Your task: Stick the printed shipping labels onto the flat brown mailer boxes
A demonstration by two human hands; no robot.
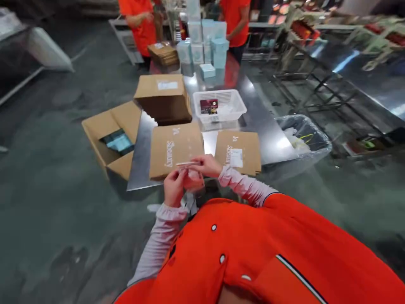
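Both hands meet close to my chest at the near edge of a steel table [272, 139]. My left hand [174, 185] and my right hand [207, 165] are closed on a small clear-wrapped pinkish packet [190, 169], held between them. Just beyond the packet lie two flat brown cardboard mailers, one on the left [174, 143] and one on the right with a white label [238, 150]. Further out stands a white plastic basket [232, 109] with a dark red item [209, 105] inside.
A closed brown carton [163, 95] sits on the table's left side; an open carton [109, 135] stands on the floor beside it. Pale blue boxes [202, 46] are stacked at the far end, where two people in orange stand. A clear bin [303, 135] sits to the right.
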